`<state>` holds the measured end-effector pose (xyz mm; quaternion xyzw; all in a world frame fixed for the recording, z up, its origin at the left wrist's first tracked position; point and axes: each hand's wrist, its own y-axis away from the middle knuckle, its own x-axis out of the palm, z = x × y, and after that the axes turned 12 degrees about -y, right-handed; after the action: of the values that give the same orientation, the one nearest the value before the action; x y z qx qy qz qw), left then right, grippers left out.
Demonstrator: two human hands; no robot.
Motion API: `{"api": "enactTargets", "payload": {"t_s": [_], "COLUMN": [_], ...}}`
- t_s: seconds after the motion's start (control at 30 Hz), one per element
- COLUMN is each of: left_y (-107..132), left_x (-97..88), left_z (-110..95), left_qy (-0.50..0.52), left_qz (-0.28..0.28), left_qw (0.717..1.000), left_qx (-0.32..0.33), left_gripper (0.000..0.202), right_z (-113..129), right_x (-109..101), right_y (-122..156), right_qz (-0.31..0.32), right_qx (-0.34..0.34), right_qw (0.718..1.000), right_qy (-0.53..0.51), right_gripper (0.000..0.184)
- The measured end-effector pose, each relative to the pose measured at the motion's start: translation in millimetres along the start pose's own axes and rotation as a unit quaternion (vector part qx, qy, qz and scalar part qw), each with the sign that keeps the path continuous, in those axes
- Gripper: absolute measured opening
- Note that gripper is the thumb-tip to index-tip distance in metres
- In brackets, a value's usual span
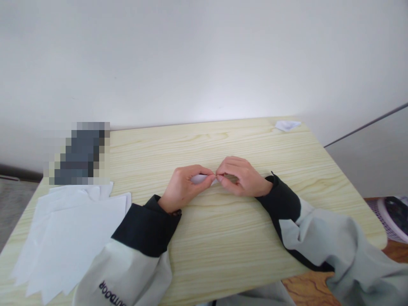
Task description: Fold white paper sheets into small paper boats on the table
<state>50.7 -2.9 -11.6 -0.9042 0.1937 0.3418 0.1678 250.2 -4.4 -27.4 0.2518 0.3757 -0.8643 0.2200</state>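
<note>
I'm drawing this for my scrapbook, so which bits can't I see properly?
All in the head view:
Small white paper: mostly hidden by the left hand and right hand; its full shape can't be told.
Dark thing at the left: blurred into blocks.
Folded paper, far right corner: too small to make out its folds.
Basket: cut off by the right edge.
Sheets: partly covered by the left sleeve.

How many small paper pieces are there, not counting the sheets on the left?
2 visible: the held piece, between the left hand and right hand, partly covered; and the corner piece, on the table at far right. More could be hidden by the hands.
</note>
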Motion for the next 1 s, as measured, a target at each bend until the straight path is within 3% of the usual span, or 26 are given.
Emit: {"api": "enactTargets", "payload": {"t_s": [0.27,0.47,0.77,1.0], "left_y": [-0.8,-1.4,-1.4,-1.5], "left_x": [-2.8,-8.3,-5.0,-5.3], "left_z": [-0.9,4.7,1.9,1.0], "left_qy": [0.011,0.008,0.003,0.012], "left_qz": [0.006,-0.027,0.020,0.020], "left_qw": [0.999,0.997,0.999,0.998], "left_qx": [-0.030,-0.066,-0.043,-0.056], "left_gripper": [0.023,0.024,0.025,0.024], "right_z": [-1.9,-4.8,-1.1,-2.0], "right_x": [-3.1,-8.8,-4.9,-4.2], "right_y": [1.6,5.3,3.5,3.3], "right_qz": [0.016,0.010,0.060,0.036], "right_qx": [0.011,0.038,0.060,0.072], "right_qw": [0.999,0.999,0.995,0.994], "right_qy": [-0.028,-0.032,-0.043,-0.070], "right_gripper": [0.008,0.013,0.013,0.009]}}
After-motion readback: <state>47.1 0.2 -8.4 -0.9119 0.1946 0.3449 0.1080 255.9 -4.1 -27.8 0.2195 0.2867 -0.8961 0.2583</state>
